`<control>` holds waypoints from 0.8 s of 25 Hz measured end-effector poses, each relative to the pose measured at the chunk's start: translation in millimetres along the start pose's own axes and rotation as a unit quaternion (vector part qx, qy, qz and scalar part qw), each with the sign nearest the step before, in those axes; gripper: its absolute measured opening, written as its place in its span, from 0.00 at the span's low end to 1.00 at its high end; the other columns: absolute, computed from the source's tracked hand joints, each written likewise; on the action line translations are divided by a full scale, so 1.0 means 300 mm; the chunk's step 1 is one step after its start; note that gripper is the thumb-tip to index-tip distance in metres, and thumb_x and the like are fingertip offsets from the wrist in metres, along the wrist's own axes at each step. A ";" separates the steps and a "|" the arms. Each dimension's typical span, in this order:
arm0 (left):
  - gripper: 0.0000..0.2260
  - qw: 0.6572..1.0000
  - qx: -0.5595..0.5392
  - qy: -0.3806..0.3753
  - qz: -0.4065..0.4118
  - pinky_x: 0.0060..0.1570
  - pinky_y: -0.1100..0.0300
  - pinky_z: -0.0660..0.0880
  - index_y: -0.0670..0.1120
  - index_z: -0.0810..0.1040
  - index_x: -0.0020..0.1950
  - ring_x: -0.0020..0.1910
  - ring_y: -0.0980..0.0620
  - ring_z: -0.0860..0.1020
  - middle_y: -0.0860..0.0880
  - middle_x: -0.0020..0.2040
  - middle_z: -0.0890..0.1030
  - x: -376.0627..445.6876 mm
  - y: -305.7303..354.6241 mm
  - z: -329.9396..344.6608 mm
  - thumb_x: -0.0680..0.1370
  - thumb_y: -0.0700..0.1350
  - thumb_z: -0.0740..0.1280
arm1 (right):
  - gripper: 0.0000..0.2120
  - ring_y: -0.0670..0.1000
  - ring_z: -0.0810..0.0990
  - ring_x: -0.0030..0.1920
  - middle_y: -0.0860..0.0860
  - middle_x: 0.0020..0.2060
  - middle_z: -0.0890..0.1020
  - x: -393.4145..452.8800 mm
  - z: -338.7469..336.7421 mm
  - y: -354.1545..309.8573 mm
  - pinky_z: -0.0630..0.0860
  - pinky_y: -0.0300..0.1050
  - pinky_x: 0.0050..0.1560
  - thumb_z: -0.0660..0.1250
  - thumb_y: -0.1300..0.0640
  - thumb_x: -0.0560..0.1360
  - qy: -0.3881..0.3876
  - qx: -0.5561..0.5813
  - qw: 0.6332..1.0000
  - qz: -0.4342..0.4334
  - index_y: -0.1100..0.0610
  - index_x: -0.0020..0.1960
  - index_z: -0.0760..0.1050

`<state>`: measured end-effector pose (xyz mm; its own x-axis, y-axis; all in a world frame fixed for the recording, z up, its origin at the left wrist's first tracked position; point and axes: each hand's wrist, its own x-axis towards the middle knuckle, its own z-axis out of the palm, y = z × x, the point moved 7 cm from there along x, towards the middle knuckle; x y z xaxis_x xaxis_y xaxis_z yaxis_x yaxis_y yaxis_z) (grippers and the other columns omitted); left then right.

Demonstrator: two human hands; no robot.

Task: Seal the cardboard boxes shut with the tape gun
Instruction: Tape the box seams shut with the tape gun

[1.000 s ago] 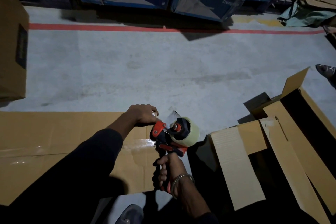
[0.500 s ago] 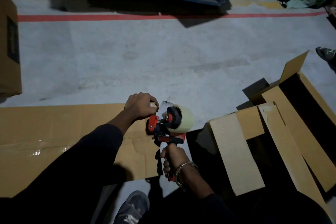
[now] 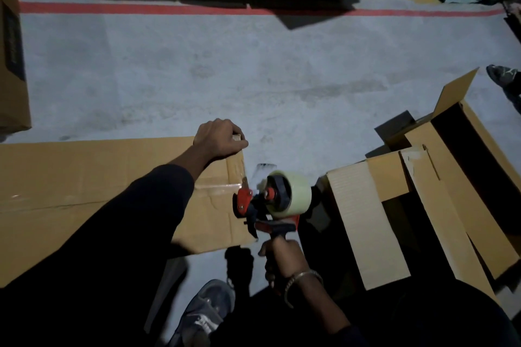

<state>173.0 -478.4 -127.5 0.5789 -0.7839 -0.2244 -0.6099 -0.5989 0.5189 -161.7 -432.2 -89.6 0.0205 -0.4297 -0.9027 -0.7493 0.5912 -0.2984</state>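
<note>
Head view: long box [image 3: 93, 177] lies leftward; left hand [image 3: 218, 136] grips its far right corner, right hand [image 3: 282, 258] grips the tape gun [image 3: 270, 201] at that end.

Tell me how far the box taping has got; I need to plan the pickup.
Done: the long box carries a tape strip along its seam. In hand: the right hand holds the tape gun at that box's end; the left hand grips its corner. Left: the open box beside it, flaps untaped.
</note>
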 end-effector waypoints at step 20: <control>0.29 0.976 0.163 -0.033 0.138 0.80 0.40 0.35 0.58 0.67 0.76 0.83 0.49 0.33 0.49 0.86 0.41 -0.193 -0.114 0.032 0.84 0.68 0.40 | 0.09 0.52 0.65 0.21 0.52 0.22 0.67 0.025 0.096 -0.201 0.62 0.40 0.28 0.64 0.59 0.66 -0.040 -0.049 0.996 -0.058 0.55 0.28 0.68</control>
<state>155.1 -413.9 -140.2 0.3378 -0.9253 -0.1721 -0.8840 -0.3747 0.2795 -97.5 -451.3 -87.2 0.1608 -0.4327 -0.8871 -0.8000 0.4692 -0.3739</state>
